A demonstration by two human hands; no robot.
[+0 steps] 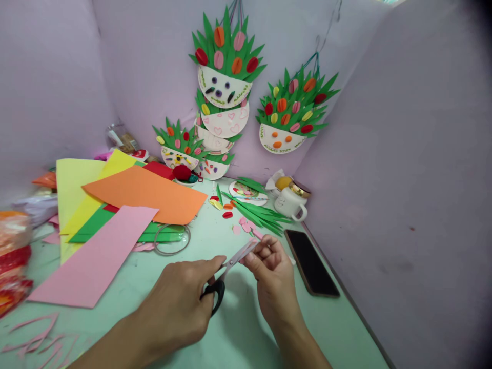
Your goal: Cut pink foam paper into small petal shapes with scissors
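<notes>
Black-handled scissors [218, 291] are gripped in my left hand [182, 294], with the blades pointing up and right. Between the thumb and fingers of my right hand [273, 271] is a small piece of pink paper [257, 234]. The blade tips meet this paper by my right fingertips; how far they cut into it is hard to see. Just beyond lie pink paper ovals [246, 224] and a few red, orange and yellow paper cutouts [227, 214]. Long green paper leaves [261, 215] fan out behind my right hand.
Coloured sheets, including a pink sheet [96, 256] and an orange sheet [149, 195], overlap at left beside a tape roll [172, 240]. A phone [312, 264] and a lidded mug [288, 201] stand right. Pink scraps [36, 333] lie front left. Paper flower baskets [225, 87] hang behind.
</notes>
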